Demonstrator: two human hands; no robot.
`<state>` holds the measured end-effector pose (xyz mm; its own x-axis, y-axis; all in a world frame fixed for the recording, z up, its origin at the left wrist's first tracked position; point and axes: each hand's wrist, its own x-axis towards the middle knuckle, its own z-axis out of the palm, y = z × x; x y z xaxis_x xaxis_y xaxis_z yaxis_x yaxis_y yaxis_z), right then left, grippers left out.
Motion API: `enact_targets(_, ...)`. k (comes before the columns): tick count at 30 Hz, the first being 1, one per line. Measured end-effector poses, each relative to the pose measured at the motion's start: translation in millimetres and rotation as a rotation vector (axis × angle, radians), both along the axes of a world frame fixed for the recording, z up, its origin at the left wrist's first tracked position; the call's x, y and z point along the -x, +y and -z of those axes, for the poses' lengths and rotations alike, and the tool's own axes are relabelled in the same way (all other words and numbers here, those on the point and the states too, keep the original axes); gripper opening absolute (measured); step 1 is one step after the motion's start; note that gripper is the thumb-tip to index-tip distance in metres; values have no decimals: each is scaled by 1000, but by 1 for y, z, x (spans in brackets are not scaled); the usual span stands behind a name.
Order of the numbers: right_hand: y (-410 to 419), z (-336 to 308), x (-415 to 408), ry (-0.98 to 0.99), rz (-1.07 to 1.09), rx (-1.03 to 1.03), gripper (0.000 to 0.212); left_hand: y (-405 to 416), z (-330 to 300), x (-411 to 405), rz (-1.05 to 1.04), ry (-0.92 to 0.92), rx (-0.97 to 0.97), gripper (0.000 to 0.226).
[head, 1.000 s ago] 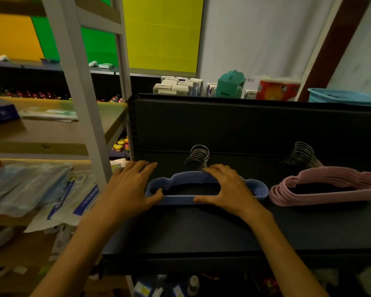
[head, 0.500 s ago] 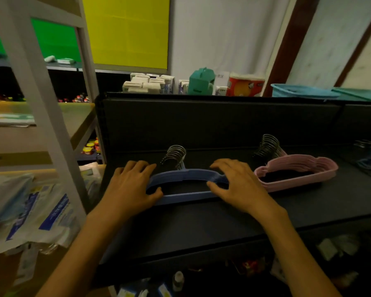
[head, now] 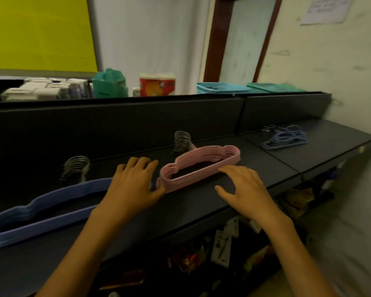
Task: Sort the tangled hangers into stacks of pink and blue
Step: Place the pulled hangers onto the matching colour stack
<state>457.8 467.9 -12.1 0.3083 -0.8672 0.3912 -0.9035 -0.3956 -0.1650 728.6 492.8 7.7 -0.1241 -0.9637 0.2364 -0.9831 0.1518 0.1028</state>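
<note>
With both hands spread flat, my left hand (head: 135, 185) at the pink stack's (head: 201, 166) left end and my right hand (head: 247, 189) at its front edge, I square it gently on the desk (head: 201, 211).

The left hand (head: 133, 185) hides the blue stack's (head: 45, 211) right end; the wall notice (head: 328, 9) is blurred, unreadable.

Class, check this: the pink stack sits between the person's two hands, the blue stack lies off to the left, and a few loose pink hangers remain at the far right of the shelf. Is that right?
Not quite. The loose hangers at the far right of the shelf are blue, not pink, as the head view shows. The rest holds: the pink stack sits between the left hand and right hand, and the blue stack lies off to the left.
</note>
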Motion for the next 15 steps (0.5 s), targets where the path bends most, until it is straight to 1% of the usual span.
enact_targets(5,-13,2,106,11,86,-1,54,-31,-6,99,97,-10,26,68)
enact_targets(11,-23,12,228,-9,167,-27,52,-65,3,215,183,-1,84,69)
enact_targets(15,-35,21,294,-8,224,-25,50,-92,12,280,225,-19,78,72)
